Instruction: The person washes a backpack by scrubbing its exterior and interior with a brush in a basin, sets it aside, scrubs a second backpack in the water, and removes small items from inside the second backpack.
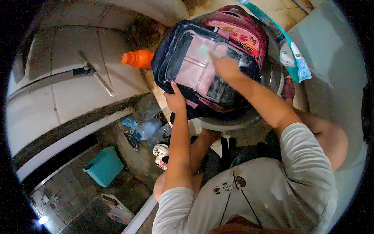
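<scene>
A black and pink backpack (187,70) lies with its front panel up, pale whitish smears on its dark parts. It rests over the rim of a large round metal basin (278,84). My left hand (176,102) grips the backpack's near left edge, one finger stretched along the fabric. Over the pink panel my right hand (227,70) is closed, with its fingertips beside a small pale green round patch (203,49). Whether that is a held item or a mark is too blurred to tell. A second pink backpack (245,37) with printed lettering sits behind, partly covered.
An orange bottle (137,59) lies left of the backpack. Lower left are a clear plastic bottle (149,128) and a teal bin (104,167). A teal strip-like item with packets (300,64) stands at right, by a pale wall (331,74). A tiled wall rises at left.
</scene>
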`<move>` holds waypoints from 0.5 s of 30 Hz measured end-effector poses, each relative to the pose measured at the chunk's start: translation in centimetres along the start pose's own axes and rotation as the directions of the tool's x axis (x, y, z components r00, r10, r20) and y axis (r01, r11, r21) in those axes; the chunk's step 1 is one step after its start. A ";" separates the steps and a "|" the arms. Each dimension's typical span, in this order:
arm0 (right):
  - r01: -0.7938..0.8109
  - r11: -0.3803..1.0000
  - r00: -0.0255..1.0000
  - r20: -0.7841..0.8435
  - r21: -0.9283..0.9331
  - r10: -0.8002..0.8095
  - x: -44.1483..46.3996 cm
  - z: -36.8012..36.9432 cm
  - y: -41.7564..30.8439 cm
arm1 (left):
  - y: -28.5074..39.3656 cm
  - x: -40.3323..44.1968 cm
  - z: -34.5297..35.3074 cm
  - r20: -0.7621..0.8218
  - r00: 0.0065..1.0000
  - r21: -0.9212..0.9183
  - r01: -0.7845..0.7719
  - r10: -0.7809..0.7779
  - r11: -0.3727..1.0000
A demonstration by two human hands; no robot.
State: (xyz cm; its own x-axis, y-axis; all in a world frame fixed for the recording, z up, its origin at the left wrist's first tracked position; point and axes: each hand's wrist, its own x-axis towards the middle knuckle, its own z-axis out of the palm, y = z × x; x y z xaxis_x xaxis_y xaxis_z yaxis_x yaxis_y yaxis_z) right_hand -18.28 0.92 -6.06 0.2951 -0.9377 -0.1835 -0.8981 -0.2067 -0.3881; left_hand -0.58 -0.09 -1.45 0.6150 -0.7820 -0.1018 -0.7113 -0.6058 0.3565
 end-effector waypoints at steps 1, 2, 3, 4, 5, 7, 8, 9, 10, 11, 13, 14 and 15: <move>-0.003 1.000 0.998 -0.069 0.010 0.004 0.0 -0.7 0.7 | 0.2 0.0 -0.1 0.012 0.999 0.009 0.047 -0.047 0.999; -0.008 1.000 0.990 -0.141 0.024 0.011 0.0 -1.1 1.1 | 0.1 -0.1 -0.1 0.010 0.999 0.004 0.051 -0.051 0.999; -0.014 0.999 0.977 -0.211 0.040 0.022 -0.1 -1.3 1.3 | 0.1 -0.2 -0.2 0.009 0.998 0.031 0.055 -0.055 0.998; 0.072 0.996 0.997 -0.033 0.054 -0.070 -1.3 0.7 -0.3 | 0.2 -0.2 -0.1 0.009 0.998 0.056 0.056 -0.057 0.997; -0.056 0.994 0.998 0.040 0.098 0.052 -2.4 1.8 -2.8 | 0.1 -0.3 -0.2 0.014 0.998 0.057 0.057 -0.057 0.997; -0.001 0.996 0.998 0.056 0.094 -0.004 -2.9 2.4 -0.9 | 0.0 -0.2 0.0 0.009 0.998 0.064 0.061 -0.061 0.996; 0.045 0.999 0.999 0.021 0.001 -0.045 -2.7 -1.7 1.6 | -0.3 0.1 0.5 -0.004 0.998 0.074 0.069 -0.069 0.995; 0.092 0.991 0.996 -0.013 -0.094 -0.094 -2.1 -5.5 3.5 | -0.3 0.2 0.6 0.004 0.998 0.075 0.070 -0.070 0.995; 0.094 0.991 0.995 -0.006 -0.098 -0.095 -2.1 -5.3 3.4 | -0.2 0.1 0.4 -0.014 0.998 0.073 0.056 -0.055 0.996; 0.048 0.991 0.998 -0.037 -0.122 -0.053 -2.1 -4.9 3.3 | -0.2 0.0 0.4 -0.033 0.998 0.071 0.048 -0.046 0.996; -0.057 0.985 0.993 -0.110 -0.162 0.039 -2.3 -3.6 2.9 | -0.2 0.0 0.6 -0.044 0.998 0.077 0.057 -0.054 0.995; 0.023 0.995 0.999 -0.027 0.101 -0.021 -3.1 -1.7 1.1 | -0.2 -0.1 0.5 -0.019 0.998 0.077 0.063 -0.062 0.995; 0.094 0.996 0.981 -0.172 0.008 -0.091 -4.8 -1.2 -1.9 | -0.2 0.0 0.4 0.005 0.998 0.080 0.066 -0.066 0.995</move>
State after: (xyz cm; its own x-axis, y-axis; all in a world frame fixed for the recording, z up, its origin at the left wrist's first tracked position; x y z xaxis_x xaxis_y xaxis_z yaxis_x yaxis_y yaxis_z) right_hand -18.41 5.51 -3.41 0.3152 -0.9490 0.0112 -0.8637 -0.2917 -0.4110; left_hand -0.62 -0.03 -1.85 0.6591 -0.7408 -0.1299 -0.6942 -0.6657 0.2738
